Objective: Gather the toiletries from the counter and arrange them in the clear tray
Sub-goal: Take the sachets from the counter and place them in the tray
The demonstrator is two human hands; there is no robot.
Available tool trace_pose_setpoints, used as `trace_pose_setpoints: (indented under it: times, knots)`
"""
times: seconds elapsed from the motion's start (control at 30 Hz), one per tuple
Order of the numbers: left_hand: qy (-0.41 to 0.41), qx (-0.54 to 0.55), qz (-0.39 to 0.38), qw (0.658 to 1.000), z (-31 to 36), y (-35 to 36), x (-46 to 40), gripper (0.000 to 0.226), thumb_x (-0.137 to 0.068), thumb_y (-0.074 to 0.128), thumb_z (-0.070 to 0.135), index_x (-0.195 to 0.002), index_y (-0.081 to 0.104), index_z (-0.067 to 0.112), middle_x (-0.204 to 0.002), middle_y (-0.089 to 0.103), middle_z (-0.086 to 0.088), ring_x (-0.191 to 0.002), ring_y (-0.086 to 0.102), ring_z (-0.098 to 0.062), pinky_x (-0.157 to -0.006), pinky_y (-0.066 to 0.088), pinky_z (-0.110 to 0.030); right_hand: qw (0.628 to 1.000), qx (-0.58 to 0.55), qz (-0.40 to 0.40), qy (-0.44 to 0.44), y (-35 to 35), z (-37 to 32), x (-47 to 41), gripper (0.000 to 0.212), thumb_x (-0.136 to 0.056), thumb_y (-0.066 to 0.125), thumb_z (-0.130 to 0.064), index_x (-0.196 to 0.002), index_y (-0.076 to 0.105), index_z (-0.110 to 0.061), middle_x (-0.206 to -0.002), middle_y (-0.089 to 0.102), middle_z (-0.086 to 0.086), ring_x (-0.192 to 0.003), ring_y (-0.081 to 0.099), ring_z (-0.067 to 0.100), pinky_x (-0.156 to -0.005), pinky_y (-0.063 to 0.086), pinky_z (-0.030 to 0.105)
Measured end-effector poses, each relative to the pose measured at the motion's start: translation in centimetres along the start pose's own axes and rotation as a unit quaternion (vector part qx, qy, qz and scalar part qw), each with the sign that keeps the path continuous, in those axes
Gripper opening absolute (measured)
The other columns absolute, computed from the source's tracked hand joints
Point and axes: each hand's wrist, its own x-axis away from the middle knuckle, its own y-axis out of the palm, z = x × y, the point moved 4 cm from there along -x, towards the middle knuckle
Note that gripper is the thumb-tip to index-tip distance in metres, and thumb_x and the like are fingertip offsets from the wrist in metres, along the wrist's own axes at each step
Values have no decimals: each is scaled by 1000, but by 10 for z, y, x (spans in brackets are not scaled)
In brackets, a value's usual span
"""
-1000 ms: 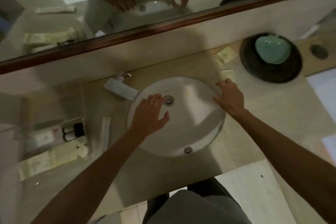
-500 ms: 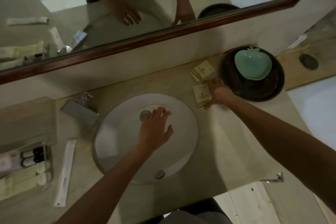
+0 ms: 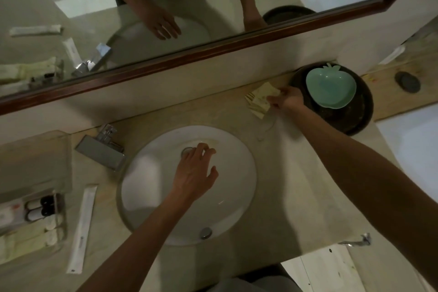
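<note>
Since half a second ago the right hand [image 3: 285, 99] has slid farther back along the desk [image 3: 296, 185], from the nearer cream packet toward the rear wall, and its fingers now close on the cream sachets [image 3: 259, 99] that lie fanned together just left of the dark round tray [image 3: 355, 121]. That grip is clenched on the top sachet, pinched at its right edge; whether the lower ones are held too I cannot tell. A mint-green apple-shaped dish [image 3: 331, 87] sits inside the dark tray, touching the back of the hand's wrist side in the view. The left hand [image 3: 196, 175] hovers over the white sink basin [image 3: 147, 185] near the drain, fingers loosely curled and spread, its grip released and holding nothing. At the far left the clear tray [image 3: 62, 216] rests on the desk with small dark-capped bottles [image 3: 41, 207] and pale wrapped packets [image 3: 28, 239] already lying in it. Just right of the tray, between it and the basin, a long white wrapped stick [image 3: 83, 227], perhaps a toothbrush, lies flat on the desk, outside the tray. A chrome faucet [image 3: 102, 149] stands behind the basin at its left. A wood-framed mirror [image 3: 166, 59] along the wall reflects both arms.
</note>
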Motion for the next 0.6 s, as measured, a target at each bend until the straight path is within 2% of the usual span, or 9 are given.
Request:
trace_pose_setpoints:
  times: [0.17,0.33,0.47,0.6]
  knots:
    - [-11,9,-1,1000,-3,0,5,43,-85,52,36,-125,50,20,-124,48,-1,-105,54,-20,-90,46,-34,992,109,54,28,6,-10,-3,62,-82,78,-34,-133,58,-4,-124,68,15,-108,68,29,-91,56,38]
    - [-11,7,-1,1000,-1,-1,6,43,-86,52,36,-126,50,20,-125,48,-1,-107,54,-20,-92,45,-34,974,220,57,3,19,-16,3,48,-88,70,-35,-119,64,2,-122,67,20,-112,64,34,-76,48,33]
    - [-11,6,0,1000,2,0,7,43,-86,51,37,-126,49,21,-125,48,-2,-109,53,-22,-92,45,-36,972,223,77,3,18,-18,2,49,-86,72,-37,-118,66,0,-121,68,18,-111,65,33,-73,46,32]
    - [-19,11,4,1000,2,-1,9,43,-86,52,37,-126,48,22,-127,48,-2,-110,53,-21,-95,45,-37,965,230,130,-6,14,-15,4,45,-83,74,-38,-109,71,-2,-112,72,18,-104,68,33,-76,52,34]
